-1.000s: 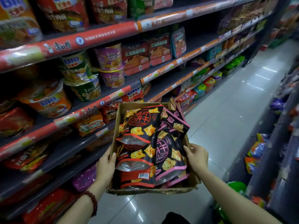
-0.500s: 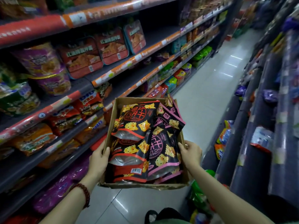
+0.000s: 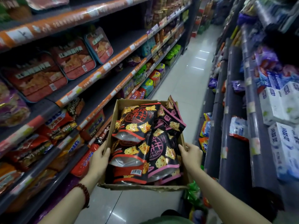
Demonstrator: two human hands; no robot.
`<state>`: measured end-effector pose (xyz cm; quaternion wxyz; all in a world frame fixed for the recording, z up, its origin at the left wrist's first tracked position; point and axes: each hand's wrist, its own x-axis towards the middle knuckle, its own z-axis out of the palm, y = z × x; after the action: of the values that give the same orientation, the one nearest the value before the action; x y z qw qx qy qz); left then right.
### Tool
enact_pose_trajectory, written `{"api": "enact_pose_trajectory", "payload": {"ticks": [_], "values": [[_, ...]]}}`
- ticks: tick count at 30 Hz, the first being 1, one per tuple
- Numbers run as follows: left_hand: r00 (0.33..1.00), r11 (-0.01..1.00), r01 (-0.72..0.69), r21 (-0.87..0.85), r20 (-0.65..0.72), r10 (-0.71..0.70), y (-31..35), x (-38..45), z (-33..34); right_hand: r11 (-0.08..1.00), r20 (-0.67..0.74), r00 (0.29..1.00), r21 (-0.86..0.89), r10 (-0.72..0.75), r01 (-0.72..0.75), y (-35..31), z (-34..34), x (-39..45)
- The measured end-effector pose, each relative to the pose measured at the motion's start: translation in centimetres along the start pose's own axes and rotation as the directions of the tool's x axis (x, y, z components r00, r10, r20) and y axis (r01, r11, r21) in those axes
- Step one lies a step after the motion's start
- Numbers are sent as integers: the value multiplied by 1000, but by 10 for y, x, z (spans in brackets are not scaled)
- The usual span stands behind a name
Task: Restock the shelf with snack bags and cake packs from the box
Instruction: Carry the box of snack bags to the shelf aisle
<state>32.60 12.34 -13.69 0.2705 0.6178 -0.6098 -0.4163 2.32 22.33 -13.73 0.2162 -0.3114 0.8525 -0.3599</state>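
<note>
I carry an open cardboard box [image 3: 142, 187] at waist height in the aisle. My left hand [image 3: 98, 160] grips its left wall and my right hand [image 3: 191, 155] grips its right wall. Inside lie several black snack bags: ones with red trim [image 3: 134, 126] on the left and ones with pink trim [image 3: 161, 152] on the right, all printed with yellow crackers. The shelf [image 3: 100, 73] with orange price rails runs along my left, stocked with noodle trays and snack packs.
A second shelving unit [image 3: 233, 110] lines the right side, holding tissue packs [image 3: 281, 104] and small bags. The tiled aisle floor [image 3: 191, 75] stretches ahead between the two units. A green bag [image 3: 192, 191] sits low by the right shelf.
The view has swung right and along the aisle; the left shelves slid back past me. The box stays held in both hands with the same bags inside.
</note>
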Motion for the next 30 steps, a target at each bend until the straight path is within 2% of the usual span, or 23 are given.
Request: {"api": "enact_pose_trajectory", "payload": {"ticks": [4,10,17,25,30], "values": [[998,998,-56,23,29,55,15,25,2,999,-62,997,10,42,-42,-2,6,8],[978,991,-127,37,170,119,15,90,-5,992,-156,980,27,123,-120,-15,27,15],[931,982,-182,42,328,159,37,162,2,970,-292,925,65,243,-235,-24,49,28],[881,986,-168,2,449,150,62,233,60,944,-362,872,90,329,-318,-25,34,87],[872,989,-150,-21,468,142,94,274,110,936,-368,861,125,352,-329,-20,17,152]]}}
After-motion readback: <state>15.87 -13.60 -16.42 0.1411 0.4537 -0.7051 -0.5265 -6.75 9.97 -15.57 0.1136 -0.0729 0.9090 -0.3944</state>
